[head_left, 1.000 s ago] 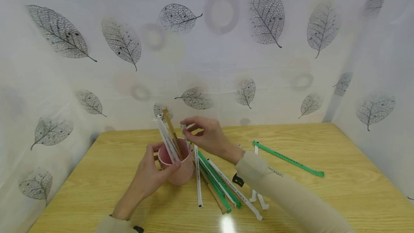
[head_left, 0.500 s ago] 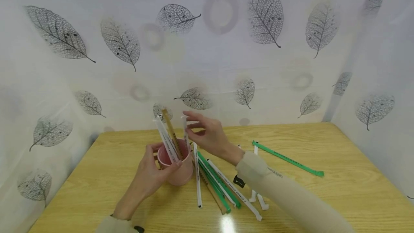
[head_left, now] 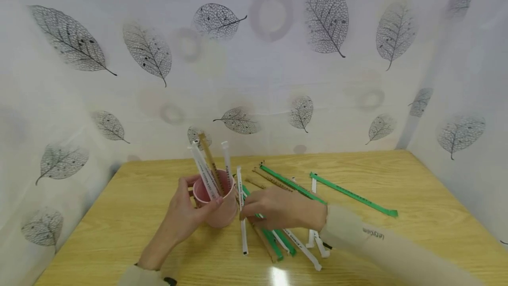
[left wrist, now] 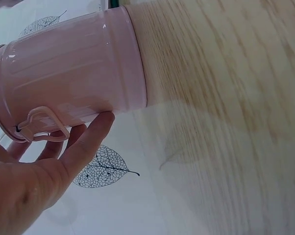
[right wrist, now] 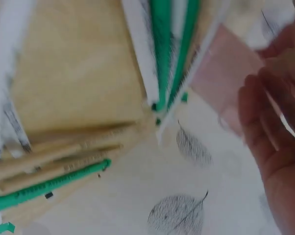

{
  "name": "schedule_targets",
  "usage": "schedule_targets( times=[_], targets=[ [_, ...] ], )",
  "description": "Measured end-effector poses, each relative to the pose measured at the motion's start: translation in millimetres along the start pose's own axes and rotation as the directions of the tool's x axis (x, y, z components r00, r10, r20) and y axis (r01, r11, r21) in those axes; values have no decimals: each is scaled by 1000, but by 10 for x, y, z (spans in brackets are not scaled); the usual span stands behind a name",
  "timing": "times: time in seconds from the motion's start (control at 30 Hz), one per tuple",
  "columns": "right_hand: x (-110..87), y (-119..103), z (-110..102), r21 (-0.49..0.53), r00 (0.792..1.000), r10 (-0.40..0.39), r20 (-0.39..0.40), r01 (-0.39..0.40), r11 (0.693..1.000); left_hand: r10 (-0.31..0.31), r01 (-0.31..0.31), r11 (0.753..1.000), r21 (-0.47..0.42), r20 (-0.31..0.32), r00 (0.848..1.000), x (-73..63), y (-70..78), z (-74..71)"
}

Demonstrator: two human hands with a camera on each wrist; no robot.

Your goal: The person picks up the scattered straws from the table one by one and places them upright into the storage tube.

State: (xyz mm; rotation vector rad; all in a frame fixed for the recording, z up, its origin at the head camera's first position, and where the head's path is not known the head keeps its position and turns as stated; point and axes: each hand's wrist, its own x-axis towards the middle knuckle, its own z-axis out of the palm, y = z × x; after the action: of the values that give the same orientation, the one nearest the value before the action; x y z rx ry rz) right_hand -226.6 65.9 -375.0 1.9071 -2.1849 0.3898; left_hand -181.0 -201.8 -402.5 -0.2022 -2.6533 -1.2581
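Note:
A pink cup (head_left: 220,214) with a small side handle (left wrist: 49,122) stands on the table, steadied by my left hand (head_left: 180,215), its thumb at the rim and fingers round the far side. Paper-wrapped straws lean in the cup: a white pair (head_left: 204,171), a brown one (head_left: 209,156) and a lone white one (head_left: 226,158). To the cup's right, my right hand (head_left: 274,208) hovers over a loose bundle, holding nothing, fingers loosely bent and fingertips close to a white wrapped straw (head_left: 244,237). Green (head_left: 286,242), brown (head_left: 267,246) and white wrapped straws lie partly hidden under it.
Behind the right hand lie a green wrapped straw (head_left: 295,183) and brown ones (head_left: 258,183). Farther right rests another green straw (head_left: 353,193), across a white one (head_left: 314,184). A leaf-printed sheet (head_left: 270,74) encloses the wooden table (head_left: 139,206) at back and sides.
My right hand has let go of a white straw, which now leans inside the cup, and has moved down and right over the bundle. The left hand stays on the cup.

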Motion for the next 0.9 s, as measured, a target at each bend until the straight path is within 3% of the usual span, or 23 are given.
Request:
schedule_targets(
  times=[0.1, 0.23, 0.43, 0.63, 0.9],
  targets=[
    [-40, -178, 115, -181, 984, -5, 179, 38, 983, -5, 5, 1000, 3, 5, 1000, 0, -3, -6],
    [-42, -332, 200, -350, 959, -2, 283, 105, 931, -17, 17, 1000, -10, 11, 1000, -1, -4, -2],
    [-14, -345, 239, -422, 945, 25, 326, 122, 898, -15, 15, 1000, -14, 1, 1000, -1, -6, 3],
    [-27, -300, 303, -438, 949, 46, 312, 101, 893, -24, 24, 1000, -19, 3, 1000, -4, -9, 9],
    [-97, -275, 314, -497, 943, 78, 324, 100, 862, -16, 16, 1000, -11, 14, 1000, 1, -6, -15]
  ],
)
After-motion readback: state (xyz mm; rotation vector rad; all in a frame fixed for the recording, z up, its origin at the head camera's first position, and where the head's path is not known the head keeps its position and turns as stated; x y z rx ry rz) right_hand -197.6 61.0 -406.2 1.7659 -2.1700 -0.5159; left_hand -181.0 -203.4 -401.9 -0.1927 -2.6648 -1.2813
